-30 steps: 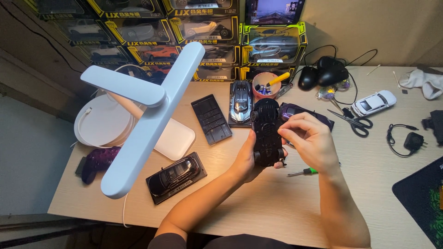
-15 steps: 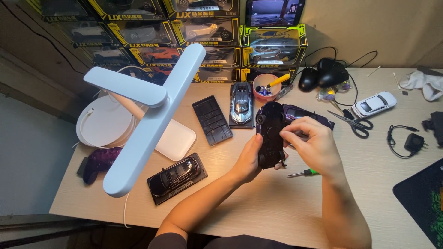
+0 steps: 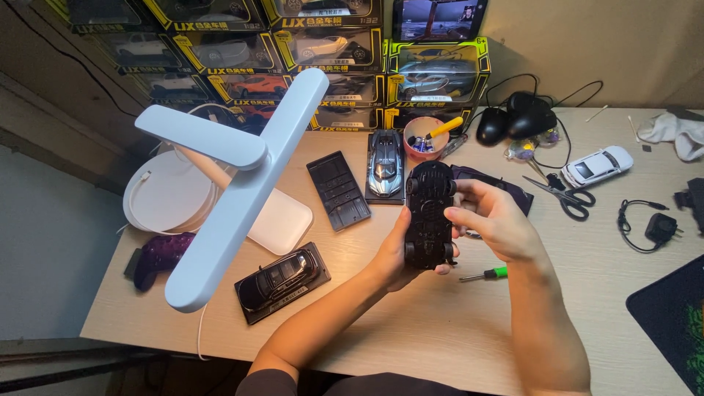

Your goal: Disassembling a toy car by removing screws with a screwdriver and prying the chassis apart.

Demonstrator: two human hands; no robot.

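We see yellow-trimmed car boxes [image 3: 308,44] stacked along the desk's [image 3: 411,330] far edge, left hand [image 3: 400,257] cupping an upturned black model car [image 3: 429,214], right hand [image 3: 493,220] pinching its side.

I count four model cars out of their boxes: a black one [image 3: 430,217] in my hands, a silver one [image 3: 385,163], a dark one [image 3: 279,276] and a white one [image 3: 596,166]. There is one pair of scissors [image 3: 561,193], one screwdriver [image 3: 485,275] and one lamp [image 3: 235,183].

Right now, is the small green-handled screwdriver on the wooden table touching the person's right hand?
Apart. The head view shows bare table between the screwdriver and the right hand above it.
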